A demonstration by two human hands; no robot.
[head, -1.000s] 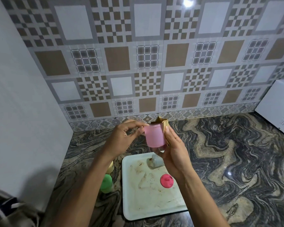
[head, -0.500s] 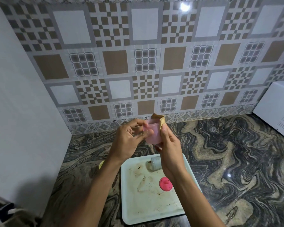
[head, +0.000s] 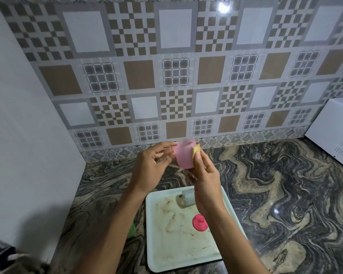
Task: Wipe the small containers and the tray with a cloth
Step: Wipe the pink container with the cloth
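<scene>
Container wipe in mid-air, beyond the far edge of the tray [head: 149, 230].
Pink container [head: 183, 155] hangs above the table [head: 275, 184] between both hands: right hand [head: 205, 180] pinches the cloth [head: 195, 150] against its right wall with the thumb; left hand [head: 149, 169] has fingers [head: 164, 145] loosely spread, index tip at the rim (blur hides any real grip). Risk, as I judge it: so light a hold could let the container slip and drop onto the stained tray, by the grey container [head: 187, 196] and pink lid [head: 200, 222].

Open run of dark swirled marble surface [head: 275, 184] right of the stained white tray [head: 160, 254]; white box appliance [head: 335, 131] blocks far right, plain white wall [head: 28, 135] hems left.
</scene>
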